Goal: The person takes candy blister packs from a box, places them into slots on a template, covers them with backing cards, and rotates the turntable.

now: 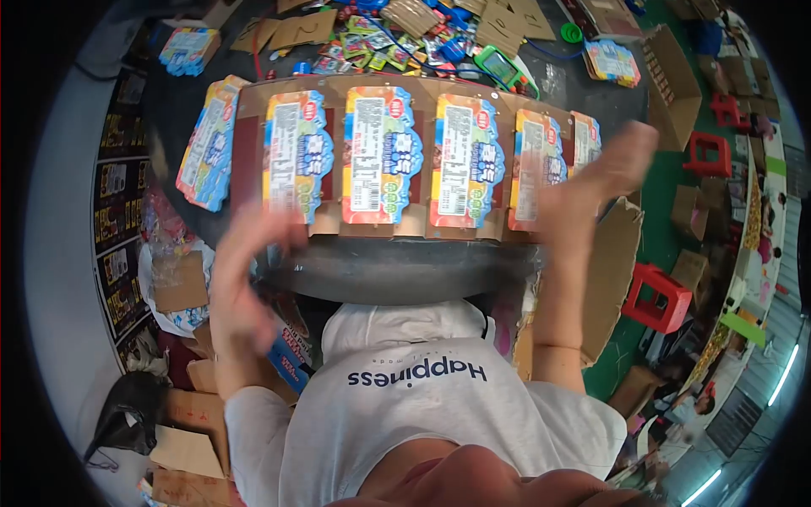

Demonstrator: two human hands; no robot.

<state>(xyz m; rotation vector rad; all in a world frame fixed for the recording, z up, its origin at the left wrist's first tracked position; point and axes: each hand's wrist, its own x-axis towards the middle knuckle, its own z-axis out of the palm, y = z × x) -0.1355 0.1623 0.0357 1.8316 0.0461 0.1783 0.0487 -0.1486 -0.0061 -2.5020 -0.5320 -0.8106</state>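
Observation:
Several colourful die-cut printed cards [373, 156] stand in a row across a shallow brown cardboard box [329, 226], their white label panels and barcodes facing up. My left hand [245, 275] is near the box's lower left corner, smeared by motion, so its grip is unclear. At the right end, my right hand [600, 177] is over or beside the last cards [586, 139], its fingers stretched out and somewhat blurred. Nothing shows in that hand. My right wrist partly covers the card second from the right [534, 160].
A stack of similar cards [209, 144] leans left of the box. More card stacks lie at the back left [187, 51] and back right [612, 63]. Small colourful packets [372, 51] and cardboard pieces [304, 29] cover the far table. Red stools [655, 297] stand on the right.

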